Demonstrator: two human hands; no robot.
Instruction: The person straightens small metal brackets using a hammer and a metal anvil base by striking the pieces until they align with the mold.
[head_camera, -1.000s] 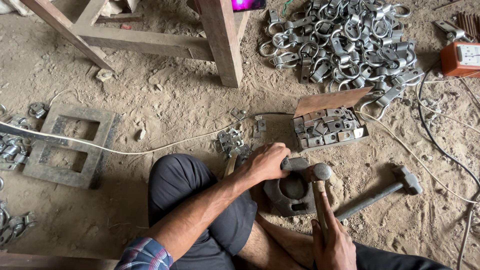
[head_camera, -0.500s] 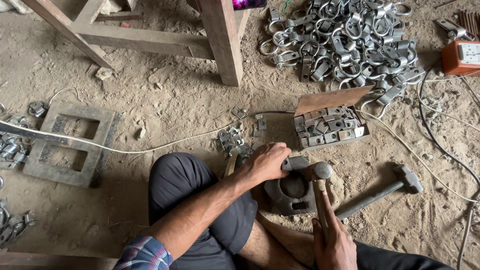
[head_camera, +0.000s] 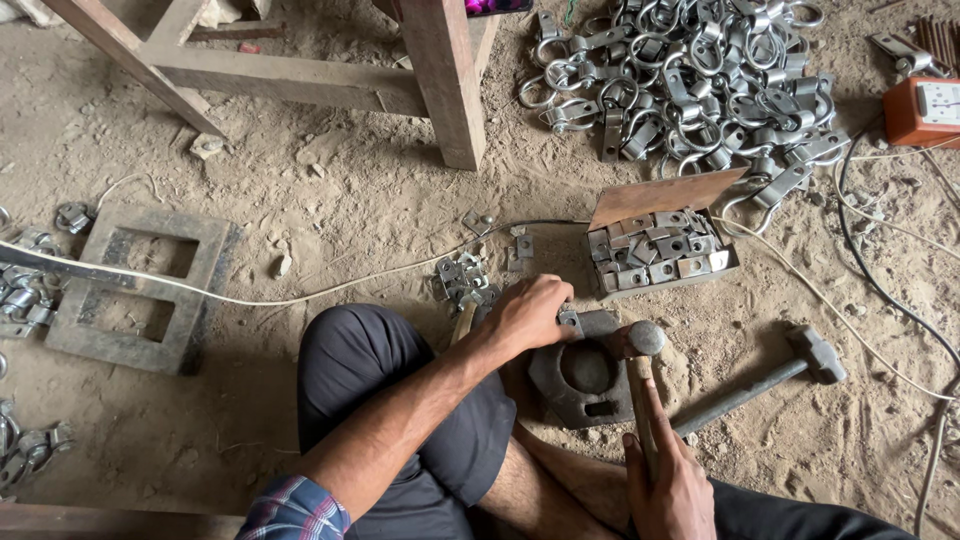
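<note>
- Left hand (head_camera: 528, 312): fingers clenched on a small metal piece (head_camera: 570, 319), pressed to the iron block (head_camera: 583, 375) on the dirt floor.
- Right hand (head_camera: 670, 487): fingers grasping hammer (head_camera: 640, 385), head touching the piece.
- Nearby: box of plates (head_camera: 660, 250); second hammer (head_camera: 770, 378).

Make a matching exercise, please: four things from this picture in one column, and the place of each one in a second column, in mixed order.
Things:
1. wooden-handled hammer
2. spare grey metal hammer
3. open cardboard box of small metal plates
4. orange box-shaped device

Places:
A. at the right edge, near the top of the picture
B. lying on the dirt, right of the dark metal block
C. held in the right hand
D. below the pile of shiny metal clamps

Pairs: 1-C, 2-B, 3-D, 4-A
</note>
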